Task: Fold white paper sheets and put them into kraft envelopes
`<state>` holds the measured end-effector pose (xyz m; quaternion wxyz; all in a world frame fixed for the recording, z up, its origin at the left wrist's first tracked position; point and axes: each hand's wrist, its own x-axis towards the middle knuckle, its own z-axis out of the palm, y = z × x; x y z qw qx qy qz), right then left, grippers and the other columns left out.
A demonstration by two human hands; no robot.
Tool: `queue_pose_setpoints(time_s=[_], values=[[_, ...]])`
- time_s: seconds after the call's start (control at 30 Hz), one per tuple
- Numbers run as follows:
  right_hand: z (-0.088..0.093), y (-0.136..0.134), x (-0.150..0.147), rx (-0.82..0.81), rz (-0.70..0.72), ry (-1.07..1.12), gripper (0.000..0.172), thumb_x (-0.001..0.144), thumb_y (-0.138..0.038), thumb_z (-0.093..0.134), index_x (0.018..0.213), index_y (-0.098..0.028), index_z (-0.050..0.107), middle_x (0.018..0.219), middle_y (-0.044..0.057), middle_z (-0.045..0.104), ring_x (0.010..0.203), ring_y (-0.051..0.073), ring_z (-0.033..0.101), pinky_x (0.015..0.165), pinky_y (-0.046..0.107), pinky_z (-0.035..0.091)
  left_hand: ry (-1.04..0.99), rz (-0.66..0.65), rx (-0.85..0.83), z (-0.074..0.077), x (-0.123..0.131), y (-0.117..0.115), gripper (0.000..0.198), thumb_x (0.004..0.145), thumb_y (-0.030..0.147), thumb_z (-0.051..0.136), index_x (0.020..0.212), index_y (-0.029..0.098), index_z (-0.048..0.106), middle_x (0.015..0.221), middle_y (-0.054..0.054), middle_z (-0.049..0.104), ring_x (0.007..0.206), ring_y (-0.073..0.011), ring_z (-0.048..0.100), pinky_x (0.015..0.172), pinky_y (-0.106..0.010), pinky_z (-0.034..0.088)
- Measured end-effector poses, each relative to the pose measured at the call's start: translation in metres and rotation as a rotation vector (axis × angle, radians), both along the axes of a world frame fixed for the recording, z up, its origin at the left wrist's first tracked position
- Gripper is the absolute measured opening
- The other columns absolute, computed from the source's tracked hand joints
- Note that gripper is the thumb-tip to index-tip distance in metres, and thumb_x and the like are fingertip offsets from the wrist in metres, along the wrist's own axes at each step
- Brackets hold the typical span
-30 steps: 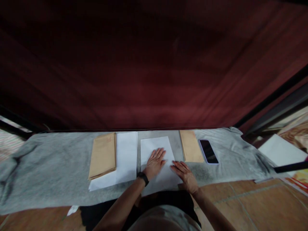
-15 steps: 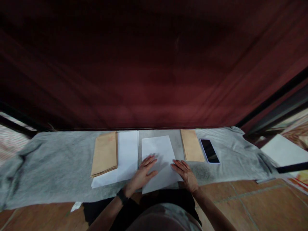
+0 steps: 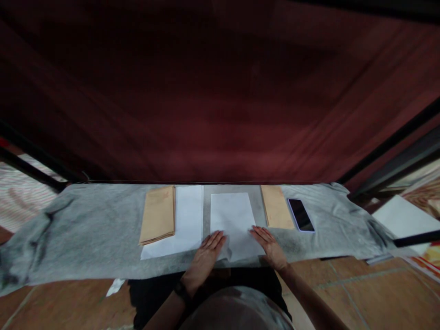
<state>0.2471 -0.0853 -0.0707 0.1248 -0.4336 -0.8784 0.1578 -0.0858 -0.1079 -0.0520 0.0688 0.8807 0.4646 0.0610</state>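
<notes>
A white sheet of paper (image 3: 231, 211) lies in front of me on the grey cloth. My left hand (image 3: 207, 251) rests at its lower left edge, fingers stretched out and close together on the paper. On the sheet's right edge lies my right hand (image 3: 270, 246), its fingers extended and slightly apart. Both thumbs are hard to make out. The near edge of the sheet looks a little bent by the left hand. To the left, brown paper envelopes (image 3: 158, 214) lie stacked on more white paper (image 3: 189, 220). Another brown envelope (image 3: 277, 207) is just beyond my right hand.
A phone (image 3: 301, 215) with a dark screen and pale purple case lies at the right. Grey cloth (image 3: 92, 229) covers the narrow work surface, with a dark red panel (image 3: 220, 114) behind it. Dark bars stand at both sides. A white scrap (image 3: 115, 287) is on the tiled floor.
My left hand has slid down and toward me, from on the sheet to its lower left edge. The right hand stays at the right edge. The camera view has shifted slightly.
</notes>
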Motion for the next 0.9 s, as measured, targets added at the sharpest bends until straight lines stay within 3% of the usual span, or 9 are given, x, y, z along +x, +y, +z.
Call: queue_pose_setpoints(time_s=[0.17,0.37,0.47,0.57,0.67,0.77,0.9], values=[[-0.002,-0.005,0.001,0.017,-0.059,-0.009,0.081,0.08,-0.022,0.052,0.157,-0.022,0.028,0.163,0.008,0.029,0.147,0.029,0.032,0.122,0.053,0.025,-0.003,0.006,-0.031,-0.005,-0.004,0.009,0.077,0.08,-0.008,0.035,0.151,0.022,0.038,0.158,-0.007,0.039,0.146,-0.0155,0.034,0.118,-0.035,0.037],[-0.008,-0.006,0.003,0.028,-0.092,0.003,0.087,0.073,-0.006,0.05,0.156,-0.02,0.03,0.163,0.009,0.029,0.149,0.026,0.029,0.122,0.051,0.027,-0.066,-0.014,0.008,0.001,-0.007,-0.009,0.082,0.077,-0.008,0.037,0.15,0.027,0.039,0.161,-0.003,0.035,0.149,-0.0173,0.029,0.121,-0.04,0.031],[-0.005,-0.005,0.013,0.013,-0.09,0.003,0.08,0.075,-0.001,0.045,0.153,-0.019,0.038,0.159,0.01,0.037,0.146,0.024,0.036,0.12,0.048,0.033,-0.066,-0.056,0.008,0.001,-0.01,-0.017,0.073,0.081,-0.003,0.041,0.146,0.03,0.045,0.158,-0.001,0.04,0.147,-0.0185,0.033,0.121,-0.043,0.031],[0.009,0.003,0.013,0.007,-0.201,0.097,0.065,0.086,-0.003,0.037,0.147,-0.022,0.047,0.151,0.009,0.049,0.138,0.024,0.048,0.115,0.047,0.043,-0.036,-0.057,0.008,-0.003,-0.01,-0.019,0.065,0.084,-0.001,0.043,0.142,0.027,0.051,0.153,-0.003,0.048,0.144,-0.0207,0.04,0.12,-0.044,0.031],[0.027,0.017,-0.018,0.032,-0.278,0.196,0.048,0.1,-0.02,0.036,0.146,-0.025,0.049,0.147,0.008,0.054,0.133,0.024,0.053,0.114,0.048,0.045,-0.017,-0.022,0.027,-0.008,-0.004,-0.02,0.067,0.081,-0.002,0.045,0.142,0.026,0.051,0.152,-0.004,0.049,0.143,-0.0227,0.041,0.121,-0.046,0.03],[0.034,0.033,-0.073,0.051,-0.084,0.16,0.047,0.103,-0.03,0.038,0.15,-0.024,0.043,0.154,0.005,0.045,0.143,0.021,0.041,0.119,0.045,0.038,0.004,-0.001,0.059,-0.016,0.001,-0.021,0.066,0.083,0.001,0.047,0.142,0.028,0.051,0.152,-0.004,0.049,0.143,-0.0251,0.041,0.12,-0.048,0.029],[0.022,0.056,-0.136,0.096,0.038,0.005,0.046,0.104,-0.033,0.042,0.149,-0.027,0.044,0.158,0.004,0.039,0.147,0.022,0.034,0.121,0.047,0.03,0.051,0.023,0.113,-0.032,0.003,-0.023,0.061,0.087,0.005,0.047,0.143,0.027,0.051,0.15,-0.006,0.051,0.141,-0.0272,0.044,0.118,-0.049,0.031]])
